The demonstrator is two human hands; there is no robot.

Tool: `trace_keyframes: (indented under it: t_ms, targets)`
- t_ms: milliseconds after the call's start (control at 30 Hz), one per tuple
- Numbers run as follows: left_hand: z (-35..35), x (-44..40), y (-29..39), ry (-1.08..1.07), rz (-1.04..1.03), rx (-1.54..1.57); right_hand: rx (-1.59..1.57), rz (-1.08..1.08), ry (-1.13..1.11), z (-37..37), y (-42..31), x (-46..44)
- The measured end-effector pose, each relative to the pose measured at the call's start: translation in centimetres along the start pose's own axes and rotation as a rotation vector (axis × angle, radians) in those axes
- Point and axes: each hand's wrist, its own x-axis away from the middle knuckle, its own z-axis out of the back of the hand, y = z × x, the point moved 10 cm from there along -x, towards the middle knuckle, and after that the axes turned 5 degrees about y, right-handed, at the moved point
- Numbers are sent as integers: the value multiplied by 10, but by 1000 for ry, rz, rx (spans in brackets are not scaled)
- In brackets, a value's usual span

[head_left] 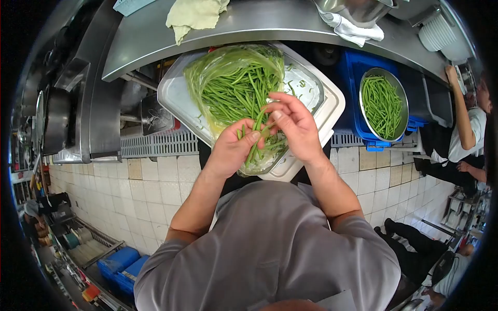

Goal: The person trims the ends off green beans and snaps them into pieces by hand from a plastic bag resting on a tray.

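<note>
My left hand (236, 146) is closed round a few green beans (255, 141) in front of me. Close beside it, my right hand (293, 124) has its thumb and a finger together at the tips of these beans, its other fingers bent. Under both hands a clear plastic bag (194, 78) full of green beans (231, 90) lies open in a metal tray (316, 85). Small bean ends are scattered on the tray's right part. To the right, a steel bowl (403, 103) holds more green beans (381, 106).
A steel counter (270, 26) runs along the far side, with a yellowish cloth (194, 15) and a white cloth (353, 30) on it. The bowl rests over a blue bin (350, 93). People stand at the right edge and lower right.
</note>
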Motion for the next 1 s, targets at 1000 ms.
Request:
trace_keyframes:
  t_ms: [1000]
  targets:
    - [-22, 20, 59, 266, -605, -979, 33, -83, 288, 23, 40, 0]
